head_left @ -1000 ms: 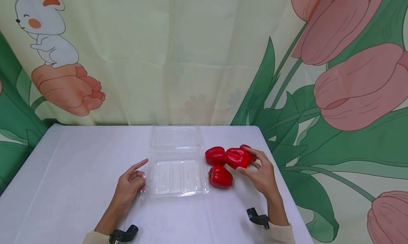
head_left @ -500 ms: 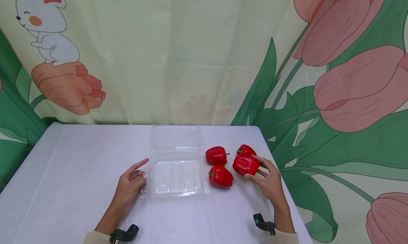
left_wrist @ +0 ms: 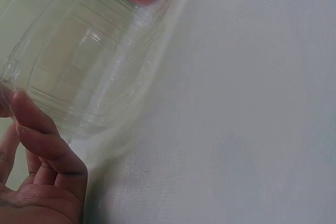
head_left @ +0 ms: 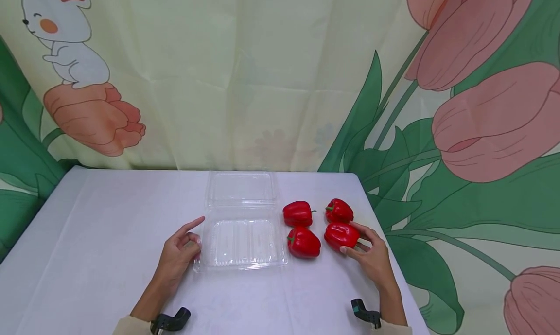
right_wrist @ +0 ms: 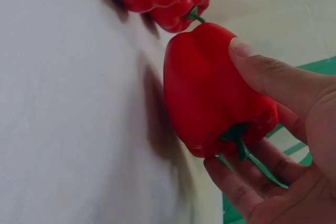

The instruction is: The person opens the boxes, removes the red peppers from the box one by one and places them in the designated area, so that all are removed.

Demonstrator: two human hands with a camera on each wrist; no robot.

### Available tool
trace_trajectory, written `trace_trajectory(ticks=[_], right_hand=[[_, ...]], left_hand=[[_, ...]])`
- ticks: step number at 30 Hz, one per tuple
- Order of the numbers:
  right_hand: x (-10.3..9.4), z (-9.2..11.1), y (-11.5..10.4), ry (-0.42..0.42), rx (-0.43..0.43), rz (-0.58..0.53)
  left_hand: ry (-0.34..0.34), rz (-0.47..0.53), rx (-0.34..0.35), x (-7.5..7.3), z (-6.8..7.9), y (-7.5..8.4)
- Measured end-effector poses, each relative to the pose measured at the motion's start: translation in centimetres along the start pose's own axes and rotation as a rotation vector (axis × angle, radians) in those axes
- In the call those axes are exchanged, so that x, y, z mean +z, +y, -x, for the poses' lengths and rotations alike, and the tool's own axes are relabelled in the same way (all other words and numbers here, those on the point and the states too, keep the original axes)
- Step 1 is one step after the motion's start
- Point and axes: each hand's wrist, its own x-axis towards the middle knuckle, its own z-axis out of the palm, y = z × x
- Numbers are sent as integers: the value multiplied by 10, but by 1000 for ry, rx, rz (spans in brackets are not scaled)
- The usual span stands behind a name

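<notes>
My right hand holds a red bell pepper low over the right part of the table. In the right wrist view the thumb lies along one side of this pepper and the fingers are at its green-stemmed end. A clear plastic clamshell box lies with its lid folded back. My left hand pinches the box's left edge, index finger extended. In the left wrist view, thumb and fingertips meet at the rim of the box.
One more red bell pepper sits just behind the held one. Two others, a rear pepper and a front pepper, stand right of the box. A white cloth covers the table; a printed curtain hangs behind.
My right hand has brought its bell pepper towards me and slightly right, away from the rear pepper, uncovering the one behind. My left hand and the box stay put.
</notes>
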Motion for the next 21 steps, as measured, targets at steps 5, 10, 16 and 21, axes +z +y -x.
trace_trajectory(ticks=[5,10,16,21], right_hand=[[-1,-3,7,-17,31,8],[-5,-4,10,-35,50,-1],[-6,-3,5,-14,29,10],[-1,-4,-14,65,-8,65]], left_hand=[[-11,-14,13,2,-2,0],[-26,-34,22,3,-3,0],[-48,-75,18,1,0,1],[-32,-190,78,-10,2,9]])
